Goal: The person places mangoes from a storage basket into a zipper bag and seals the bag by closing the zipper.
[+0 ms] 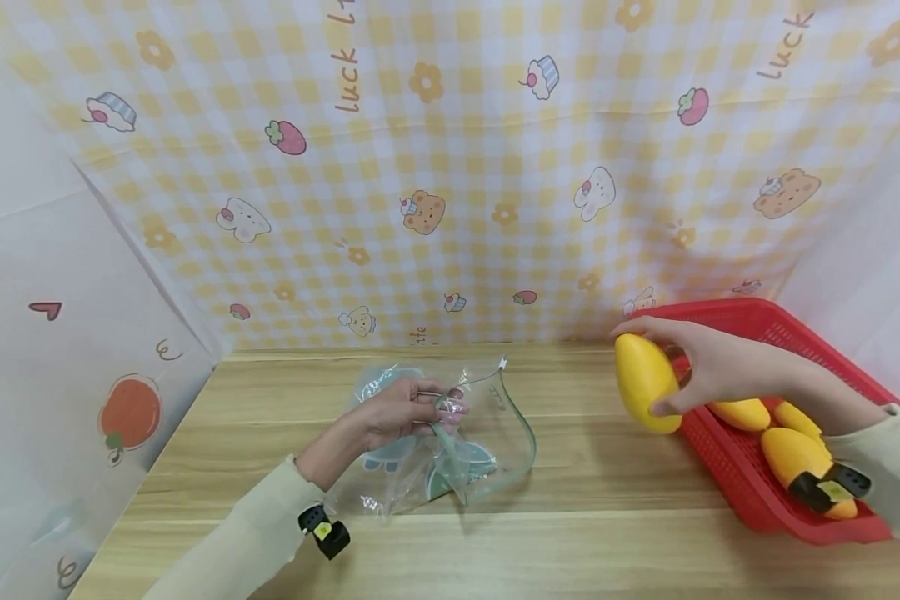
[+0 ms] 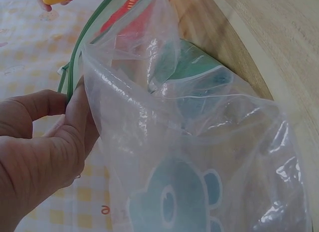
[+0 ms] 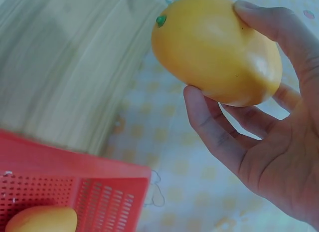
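A yellow mango (image 1: 642, 379) with a small green stem tip is gripped between the thumb and fingers of my right hand (image 1: 708, 362), held up beside the left rim of a red basket (image 1: 750, 521). In the right wrist view the mango (image 3: 214, 50) is off the basket, fingers curled round its underside. My left hand (image 1: 405, 412) pinches the green-edged mouth of a clear zip bag (image 1: 510, 450). The bag's mouth gapes toward the right, and a white slider sits at its top corner. Blue printed figures show on the bag (image 2: 199, 142) in the left wrist view.
Several more mangoes (image 1: 795, 454) lie inside the red basket at the right. The wooden table (image 1: 570, 550) runs back to a yellow checked cloth (image 1: 465, 275) hanging behind it. A white printed sheet (image 1: 60, 333) hangs at the left.
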Motion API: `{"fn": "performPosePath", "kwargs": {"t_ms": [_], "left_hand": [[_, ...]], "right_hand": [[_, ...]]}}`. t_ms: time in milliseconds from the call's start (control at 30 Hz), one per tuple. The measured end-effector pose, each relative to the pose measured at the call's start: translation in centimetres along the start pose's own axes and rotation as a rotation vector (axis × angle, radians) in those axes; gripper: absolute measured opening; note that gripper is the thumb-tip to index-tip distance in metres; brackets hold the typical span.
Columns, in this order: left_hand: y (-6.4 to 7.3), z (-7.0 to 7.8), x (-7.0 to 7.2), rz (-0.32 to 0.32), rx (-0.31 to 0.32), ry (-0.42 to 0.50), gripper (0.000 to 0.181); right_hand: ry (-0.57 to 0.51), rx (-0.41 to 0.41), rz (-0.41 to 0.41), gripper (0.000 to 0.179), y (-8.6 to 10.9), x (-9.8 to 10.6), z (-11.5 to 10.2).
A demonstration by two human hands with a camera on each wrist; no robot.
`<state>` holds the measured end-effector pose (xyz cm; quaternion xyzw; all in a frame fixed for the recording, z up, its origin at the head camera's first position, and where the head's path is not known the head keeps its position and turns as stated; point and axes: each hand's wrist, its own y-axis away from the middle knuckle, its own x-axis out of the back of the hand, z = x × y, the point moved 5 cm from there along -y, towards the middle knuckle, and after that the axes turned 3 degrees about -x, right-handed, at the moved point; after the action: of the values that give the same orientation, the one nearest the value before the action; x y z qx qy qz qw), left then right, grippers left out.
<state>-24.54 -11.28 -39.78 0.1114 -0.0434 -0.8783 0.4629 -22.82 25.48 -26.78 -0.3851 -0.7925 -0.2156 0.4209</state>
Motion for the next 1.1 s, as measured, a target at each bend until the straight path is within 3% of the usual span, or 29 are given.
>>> {"fn": "performPosePath", "kwargs": {"t_ms": [333, 700, 867, 1100], "left_hand": [[0.0, 0.3, -0.2, 0.008, -0.003, 0.009, 0.044], [0.0, 0.3, -0.3, 0.026, -0.001, 0.005, 0.041], [0.0, 0.4, -0.4, 0.023, 0.002, 0.005, 0.043], [-0.1, 0.4, -0.6, 0.012, 0.003, 0.015, 0.044]], "right_hand": [[-0.024, 0.013, -0.016, 0.08, -1.2, -1.5, -0.5], [-0.171, 0.018, -0.015, 0.083, -3.0, -4.0, -0.4], [-0.273, -0.016, -0.002, 0.086, -3.8, -5.4, -0.4], [-0.296, -0.063, 0.047, 0.084, -4.5, -6.9, -0.6]]}}
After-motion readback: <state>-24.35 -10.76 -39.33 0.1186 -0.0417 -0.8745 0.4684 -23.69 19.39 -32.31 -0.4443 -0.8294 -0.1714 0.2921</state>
